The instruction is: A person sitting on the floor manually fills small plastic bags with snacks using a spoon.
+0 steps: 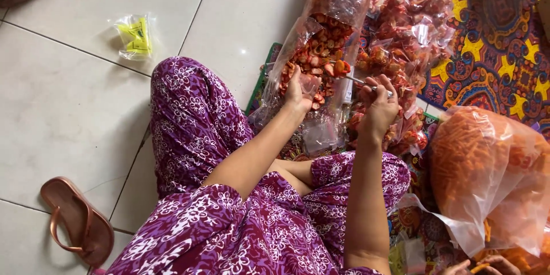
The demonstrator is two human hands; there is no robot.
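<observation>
Left hand (300, 89) fingers pinched on small clear bag (310, 84), mouth held open, centre of scene. Right hand (378, 107) fingers clamped round metal spoon (356, 80); long axis near horizontal, bowl pointing left toward the bag, loaded with orange snack pieces. Just beyond: big open snack sack (321, 46), filled packets (412, 17) far right. Risk: spoon tilts or bag mouth collapses, so pieces likely spill onto the patterned mat (504, 40).
</observation>
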